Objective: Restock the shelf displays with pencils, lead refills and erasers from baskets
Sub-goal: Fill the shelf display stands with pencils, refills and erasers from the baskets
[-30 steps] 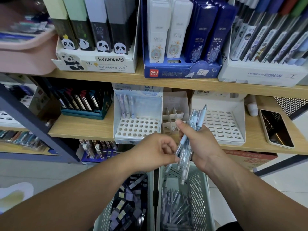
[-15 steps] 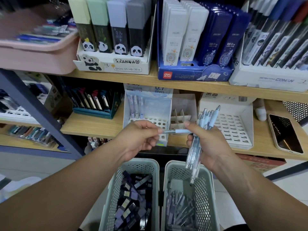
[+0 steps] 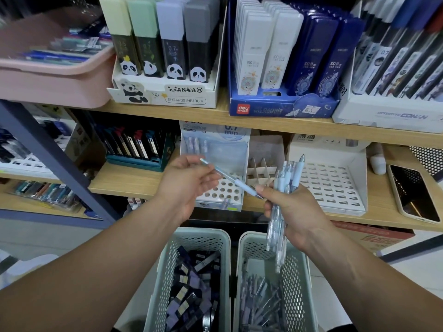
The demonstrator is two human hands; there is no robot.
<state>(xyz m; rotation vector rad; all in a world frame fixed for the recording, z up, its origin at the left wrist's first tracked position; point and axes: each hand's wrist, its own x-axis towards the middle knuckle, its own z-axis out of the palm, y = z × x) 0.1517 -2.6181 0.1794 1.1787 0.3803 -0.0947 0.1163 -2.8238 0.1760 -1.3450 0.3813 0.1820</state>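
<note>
One pencil (image 3: 239, 183): left hand (image 3: 185, 185) fingers (image 3: 211, 180) pinch the cap end; axis slants down-right, tip at the right thumb.
Bundle: right hand (image 3: 296, 208) grips pencil bundle (image 3: 286, 174) upright above basket (image 3: 304, 271).
Target, likely: holed display (image 3: 227, 191) just behind the pencil; left hand nearer.
Writing: "0.7 mm" on that display; "deli" on blue box (image 3: 282, 109); "SH241-05 HB 36" on panda box (image 3: 184, 99); "DETECTIVE CONAN" on white box (image 3: 383, 116).

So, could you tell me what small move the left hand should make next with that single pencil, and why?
Probably stand the pencil in an empty hole of the 0.7 mm display: the left hand holds it just in front of those holes, while the right hand grips the bundle.
</note>
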